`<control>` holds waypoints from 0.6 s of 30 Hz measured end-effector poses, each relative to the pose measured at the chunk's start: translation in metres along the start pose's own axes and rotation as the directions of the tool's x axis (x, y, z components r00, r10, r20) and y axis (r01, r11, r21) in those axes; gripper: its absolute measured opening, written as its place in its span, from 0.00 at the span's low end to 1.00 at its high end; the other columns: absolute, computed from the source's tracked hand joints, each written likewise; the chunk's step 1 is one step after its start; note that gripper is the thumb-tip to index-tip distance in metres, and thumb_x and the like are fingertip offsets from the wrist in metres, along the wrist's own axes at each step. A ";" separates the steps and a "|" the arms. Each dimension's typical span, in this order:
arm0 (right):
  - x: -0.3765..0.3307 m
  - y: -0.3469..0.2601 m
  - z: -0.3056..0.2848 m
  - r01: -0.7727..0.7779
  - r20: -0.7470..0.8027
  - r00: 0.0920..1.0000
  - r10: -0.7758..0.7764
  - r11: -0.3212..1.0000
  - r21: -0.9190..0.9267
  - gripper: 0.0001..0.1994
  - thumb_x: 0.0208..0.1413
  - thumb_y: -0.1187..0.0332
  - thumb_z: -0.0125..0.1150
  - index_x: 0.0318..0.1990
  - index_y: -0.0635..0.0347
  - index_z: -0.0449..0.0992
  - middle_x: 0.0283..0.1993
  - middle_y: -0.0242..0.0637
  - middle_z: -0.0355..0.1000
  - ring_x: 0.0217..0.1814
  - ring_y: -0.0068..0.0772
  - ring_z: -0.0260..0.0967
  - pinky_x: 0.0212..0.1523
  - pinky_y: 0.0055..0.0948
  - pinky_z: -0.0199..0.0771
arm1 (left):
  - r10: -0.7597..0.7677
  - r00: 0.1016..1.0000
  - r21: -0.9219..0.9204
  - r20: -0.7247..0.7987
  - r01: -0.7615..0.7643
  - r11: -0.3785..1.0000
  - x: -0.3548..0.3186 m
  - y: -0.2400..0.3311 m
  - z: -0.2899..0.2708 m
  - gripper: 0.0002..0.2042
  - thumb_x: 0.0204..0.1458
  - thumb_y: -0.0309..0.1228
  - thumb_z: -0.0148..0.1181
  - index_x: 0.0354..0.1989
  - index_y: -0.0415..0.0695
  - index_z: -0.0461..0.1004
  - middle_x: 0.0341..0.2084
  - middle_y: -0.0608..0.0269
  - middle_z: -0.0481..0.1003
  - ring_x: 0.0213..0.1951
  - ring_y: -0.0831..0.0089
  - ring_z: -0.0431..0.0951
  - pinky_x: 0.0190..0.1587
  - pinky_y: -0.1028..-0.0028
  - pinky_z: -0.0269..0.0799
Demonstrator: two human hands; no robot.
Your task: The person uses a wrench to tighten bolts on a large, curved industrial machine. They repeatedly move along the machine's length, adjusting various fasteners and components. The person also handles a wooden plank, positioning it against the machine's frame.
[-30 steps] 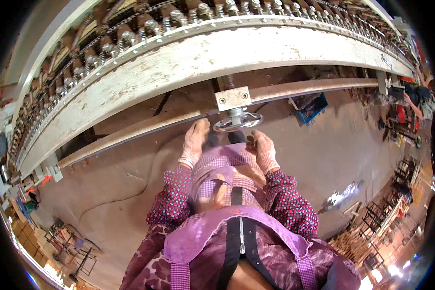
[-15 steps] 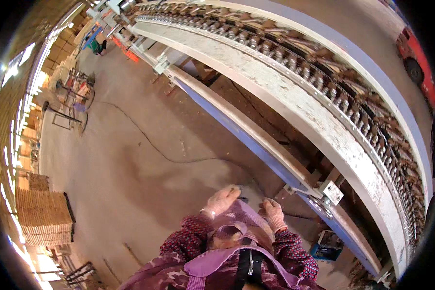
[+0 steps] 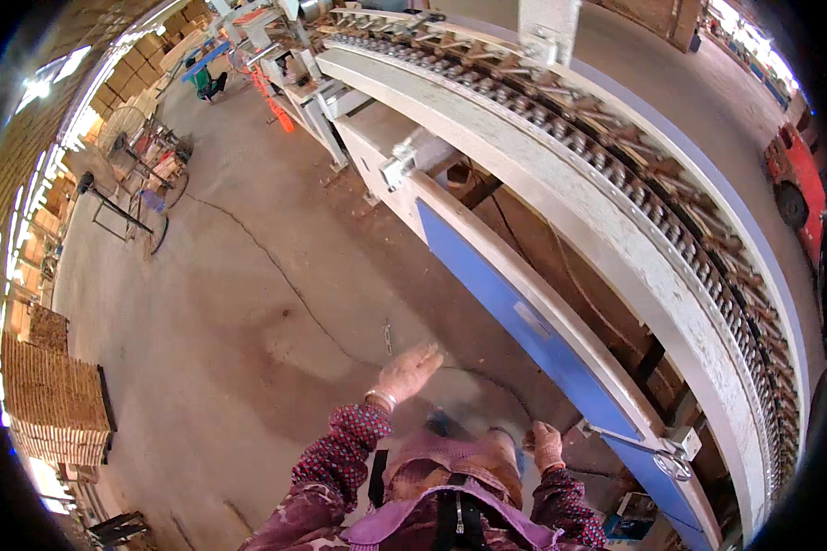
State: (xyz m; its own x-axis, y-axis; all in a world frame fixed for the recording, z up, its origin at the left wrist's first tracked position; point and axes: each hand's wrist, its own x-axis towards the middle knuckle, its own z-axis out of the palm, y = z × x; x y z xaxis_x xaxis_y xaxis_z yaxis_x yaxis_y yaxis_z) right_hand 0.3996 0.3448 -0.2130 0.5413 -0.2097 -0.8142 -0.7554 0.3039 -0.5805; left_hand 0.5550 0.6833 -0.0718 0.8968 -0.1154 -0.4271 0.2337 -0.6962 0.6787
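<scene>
My left hand (image 3: 411, 371) wears a pale knitted glove and reaches out in front of me over the floor. Its fingers are stretched out, and nothing is in them. Lower and to the right, my right hand (image 3: 546, 446), also gloved, hangs beside my purple apron (image 3: 423, 450) with its fingers curled in; I see no object in it. Nearest to that hand is the blue side panel (image 3: 524, 317) of a long machine, with a small handwheel (image 3: 673, 466) on its frame. Neither hand touches the machine.
Along the machine's top runs a chain conveyor (image 3: 606, 165) beside a white rail (image 3: 542, 151). A dark cable (image 3: 285, 275) crosses the floor. Stacked boards (image 3: 55, 404) stand at left, a wheeled stand (image 3: 119, 207) farther back. A person (image 3: 209, 84) crouches far off; a red vehicle (image 3: 795, 188) is at right.
My hands have moved apart, the left one outward to the left and the right one lower. The view has shifted along the machine, showing more of its far end and blue panel.
</scene>
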 end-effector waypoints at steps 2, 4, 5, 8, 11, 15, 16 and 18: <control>-0.009 -0.012 0.051 0.031 0.044 0.999 -0.030 0.999 -0.018 0.16 0.58 0.59 0.55 0.44 0.64 0.74 0.32 0.39 0.74 0.28 0.33 0.73 0.28 0.34 0.78 | -0.004 0.999 0.035 -0.049 0.006 0.999 0.025 -0.027 -0.046 0.28 0.58 0.54 0.47 0.61 0.48 0.68 0.56 0.52 0.71 0.58 0.52 0.70 0.60 0.62 0.64; -0.012 -0.035 0.097 0.047 0.133 0.990 -0.036 0.995 -0.086 0.16 0.58 0.60 0.54 0.43 0.65 0.74 0.31 0.39 0.74 0.29 0.33 0.73 0.29 0.34 0.78 | -0.091 0.996 0.008 -0.018 0.091 0.996 0.060 -0.049 -0.088 0.28 0.58 0.55 0.48 0.60 0.48 0.69 0.55 0.51 0.72 0.57 0.52 0.70 0.60 0.62 0.64; -0.010 -0.046 0.121 0.016 0.084 0.996 -0.004 0.990 -0.138 0.15 0.59 0.60 0.54 0.43 0.65 0.74 0.32 0.39 0.75 0.31 0.33 0.73 0.31 0.34 0.79 | -0.008 0.998 -0.049 -0.059 0.005 0.999 0.075 -0.053 -0.110 0.28 0.58 0.55 0.48 0.59 0.47 0.70 0.55 0.49 0.71 0.57 0.52 0.70 0.59 0.63 0.65; 0.007 -0.068 0.176 0.045 0.116 0.993 -0.019 0.974 -0.223 0.15 0.59 0.61 0.54 0.42 0.65 0.75 0.32 0.38 0.75 0.30 0.32 0.74 0.32 0.33 0.79 | 0.020 0.991 -0.077 -0.133 -0.030 0.997 0.132 -0.089 -0.162 0.29 0.58 0.54 0.48 0.59 0.46 0.70 0.56 0.50 0.71 0.58 0.53 0.70 0.60 0.63 0.64; 0.055 -0.076 0.209 0.107 0.127 0.990 -0.068 0.937 -0.333 0.18 0.57 0.59 0.57 0.45 0.66 0.77 0.35 0.37 0.76 0.31 0.30 0.74 0.32 0.31 0.75 | -0.050 0.992 0.120 -0.114 0.063 0.991 0.184 -0.073 -0.232 0.29 0.58 0.54 0.48 0.61 0.49 0.68 0.59 0.55 0.69 0.61 0.56 0.67 0.63 0.65 0.60; 0.063 -0.165 0.311 0.154 0.120 0.986 -0.118 0.919 -0.364 0.17 0.56 0.60 0.58 0.43 0.67 0.77 0.33 0.39 0.75 0.30 0.31 0.74 0.32 0.31 0.74 | -0.076 0.979 0.192 -0.189 0.113 0.975 0.255 -0.067 -0.350 0.28 0.58 0.55 0.46 0.63 0.52 0.66 0.61 0.57 0.67 0.63 0.56 0.64 0.65 0.65 0.58; 0.076 -0.179 0.333 0.152 0.122 0.986 -0.114 0.918 -0.368 0.16 0.56 0.60 0.58 0.42 0.66 0.77 0.33 0.38 0.75 0.30 0.30 0.73 0.31 0.31 0.74 | -0.048 0.970 0.239 -0.238 0.107 0.965 0.282 -0.078 -0.374 0.28 0.59 0.54 0.46 0.62 0.52 0.66 0.61 0.58 0.67 0.63 0.56 0.64 0.65 0.65 0.58; 0.109 -0.202 0.372 0.137 0.125 0.987 -0.096 0.915 -0.380 0.15 0.57 0.60 0.57 0.39 0.66 0.76 0.32 0.36 0.75 0.29 0.29 0.72 0.30 0.30 0.73 | 0.008 0.946 0.330 -0.323 0.105 0.938 0.339 -0.105 -0.420 0.27 0.59 0.54 0.45 0.62 0.51 0.67 0.61 0.58 0.67 0.63 0.56 0.64 0.65 0.64 0.58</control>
State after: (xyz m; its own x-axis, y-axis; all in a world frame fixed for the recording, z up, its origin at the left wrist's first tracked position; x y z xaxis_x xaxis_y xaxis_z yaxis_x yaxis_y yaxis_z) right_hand 0.7483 0.6062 -0.1820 0.6535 -0.1200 -0.7474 -0.7569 -0.1044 -0.6451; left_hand 0.9924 1.0148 -0.0368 0.9720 0.1141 -0.2056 0.1890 -0.8992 0.3946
